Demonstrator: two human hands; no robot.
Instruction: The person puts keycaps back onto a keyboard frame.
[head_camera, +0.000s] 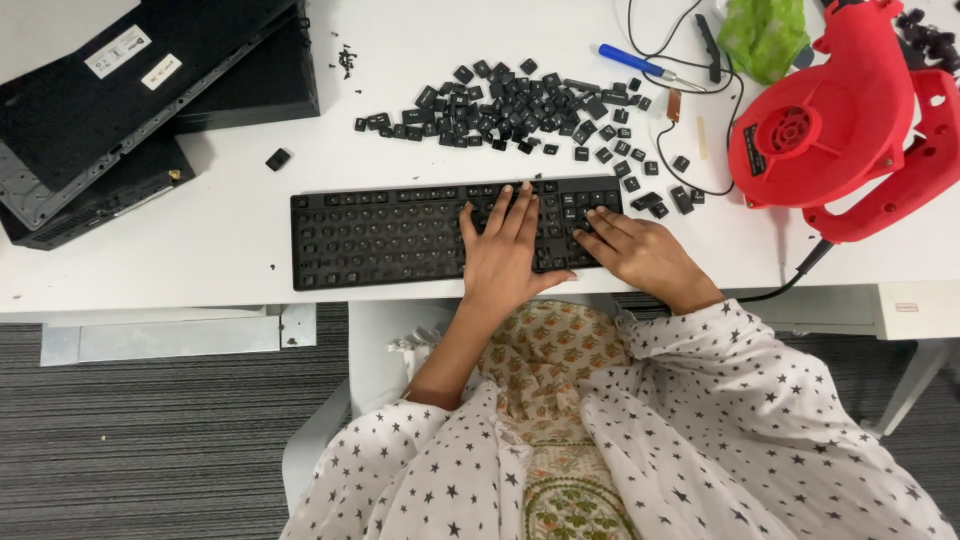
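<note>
Two hands are laid flat on the stripped black keyboard (400, 238) — left hand (507, 247) and right hand (640, 250) open, nothing gripped — loose keycaps (520, 105) heaped beyond.

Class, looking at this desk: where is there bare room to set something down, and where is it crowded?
Bare white table lies left of the keyboard, below the stacked black cases, around one stray keycap. Crowded: the keycap pile above the keyboard, and the red blower with cables at right.
</note>
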